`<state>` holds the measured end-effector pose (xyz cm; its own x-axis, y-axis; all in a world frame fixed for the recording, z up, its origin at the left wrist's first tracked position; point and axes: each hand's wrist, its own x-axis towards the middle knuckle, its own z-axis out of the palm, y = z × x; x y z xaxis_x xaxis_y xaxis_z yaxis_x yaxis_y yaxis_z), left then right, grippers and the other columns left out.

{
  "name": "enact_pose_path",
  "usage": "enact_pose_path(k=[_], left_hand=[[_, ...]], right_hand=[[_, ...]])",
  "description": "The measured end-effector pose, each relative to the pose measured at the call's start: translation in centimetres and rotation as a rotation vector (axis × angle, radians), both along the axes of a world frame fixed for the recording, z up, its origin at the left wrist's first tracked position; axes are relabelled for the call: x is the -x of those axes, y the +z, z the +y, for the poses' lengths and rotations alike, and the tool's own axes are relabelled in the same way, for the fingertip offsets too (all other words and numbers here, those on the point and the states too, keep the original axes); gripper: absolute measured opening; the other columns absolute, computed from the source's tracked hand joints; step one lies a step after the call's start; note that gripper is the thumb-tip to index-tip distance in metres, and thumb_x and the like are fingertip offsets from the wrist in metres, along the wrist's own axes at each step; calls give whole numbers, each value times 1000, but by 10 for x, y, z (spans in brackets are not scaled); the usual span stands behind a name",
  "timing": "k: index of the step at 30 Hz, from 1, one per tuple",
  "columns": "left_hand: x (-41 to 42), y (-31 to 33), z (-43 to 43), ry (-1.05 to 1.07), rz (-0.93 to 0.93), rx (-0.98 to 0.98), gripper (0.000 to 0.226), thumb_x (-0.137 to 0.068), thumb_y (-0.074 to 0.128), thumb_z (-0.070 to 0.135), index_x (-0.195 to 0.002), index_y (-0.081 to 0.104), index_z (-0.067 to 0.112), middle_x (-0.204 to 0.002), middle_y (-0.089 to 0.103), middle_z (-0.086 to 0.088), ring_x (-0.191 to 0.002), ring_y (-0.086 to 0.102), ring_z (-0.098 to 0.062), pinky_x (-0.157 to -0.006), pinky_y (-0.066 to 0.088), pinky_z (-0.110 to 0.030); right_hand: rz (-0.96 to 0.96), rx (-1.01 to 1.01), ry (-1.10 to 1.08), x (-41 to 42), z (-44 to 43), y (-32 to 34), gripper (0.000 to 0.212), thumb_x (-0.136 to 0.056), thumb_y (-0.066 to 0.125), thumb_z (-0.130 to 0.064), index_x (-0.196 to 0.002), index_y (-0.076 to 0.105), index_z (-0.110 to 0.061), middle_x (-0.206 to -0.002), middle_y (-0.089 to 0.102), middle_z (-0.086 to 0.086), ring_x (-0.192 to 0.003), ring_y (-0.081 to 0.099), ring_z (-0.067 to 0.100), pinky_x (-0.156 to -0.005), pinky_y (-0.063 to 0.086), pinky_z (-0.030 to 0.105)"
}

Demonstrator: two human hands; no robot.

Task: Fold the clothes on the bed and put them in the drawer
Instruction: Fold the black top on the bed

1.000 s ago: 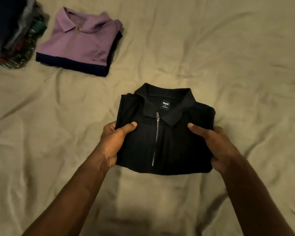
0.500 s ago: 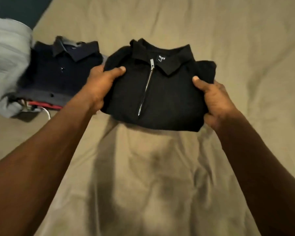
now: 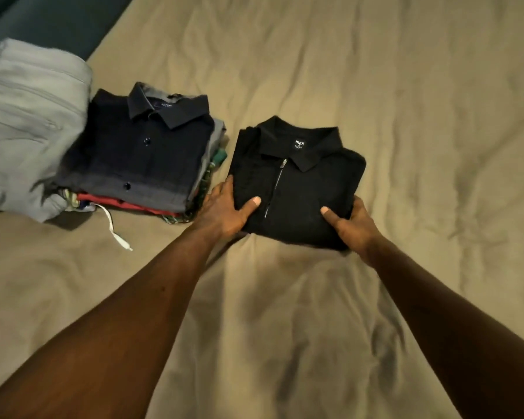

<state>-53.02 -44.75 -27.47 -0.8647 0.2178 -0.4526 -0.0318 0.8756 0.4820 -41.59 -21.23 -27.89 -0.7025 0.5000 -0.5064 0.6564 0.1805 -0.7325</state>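
Head view of a folding task, late in the folding stage. A black zip-neck shirt [image 3: 297, 189], folded into a compact rectangle with its collar uppermost and its zip running down the middle, lies low over the tan bed [image 3: 406, 116], just right of a stack of folded clothes [image 3: 139, 158]. The left hand [image 3: 224, 210] and the right hand [image 3: 350, 225] each take one near corner of the shirt; in both the grip is clamped on the cloth, thumb on top and fingers tucked beneath. Whether the shirt rests fully on the sheet or is held just clear of it cannot be told. The stack, topped by a dark button-front shirt [image 3: 146, 146], holds several garments, their red and patterned edges showing at its near side, with a white cord [image 3: 115, 228] trailing from it onto the sheet. Folded grey trousers [image 3: 28, 125] lie beside the stack on the far left. Judged from this layout, the folding is largely done: every garment in view is folded. The second half of the task appears untouched, since no drawer is in view and all the clothes lie on the bed.
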Motion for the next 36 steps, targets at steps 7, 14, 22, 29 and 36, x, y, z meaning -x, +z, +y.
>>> enact_pose_path(k=[7,14,22,29,36], left_hand=[[-66,165,-9,-66,364,-110,89,-96,57,59,-165,11,26,-172,13,-2,-158,11,-20,-127,19,-46],[-177,379,-23,-58,671,-74,72,-94,57,59,-155,35,26,-166,25,-1,-151,28,-24,-120,31,-48],[-424,514,-115,248,915,117,79,-90,41,74,-154,39,27,-169,24,-2,-158,17,-22,-121,31,-56],[-655,547,-215,757,987,265,71,-91,46,71,-146,49,28,-166,31,-3,-154,28,-24,-116,37,-56],[-873,505,-229,1244,1016,313,60,-87,54,62,-135,60,26,-159,40,-1,-145,42,-21,-108,45,-48]], right_hand=[[122,-342,360,-40,0,146,92,-91,71,-41,-161,13,-24,-159,28,12,-144,37,33,-117,38,50],[433,-540,631,-115,-6,350,67,-97,63,-37,-154,30,-27,-153,33,3,-139,41,24,-112,42,39],[753,-410,1012,-261,-103,481,69,-89,58,-43,-151,38,-21,-153,35,6,-140,40,26,-114,40,45],[934,-211,1430,-372,-251,525,55,-94,64,-38,-145,45,-27,-147,39,-1,-136,44,19,-110,42,38],[954,49,1852,-556,-358,507,46,-97,66,-35,-140,51,-30,-143,44,-9,-124,49,8,-102,48,24]])
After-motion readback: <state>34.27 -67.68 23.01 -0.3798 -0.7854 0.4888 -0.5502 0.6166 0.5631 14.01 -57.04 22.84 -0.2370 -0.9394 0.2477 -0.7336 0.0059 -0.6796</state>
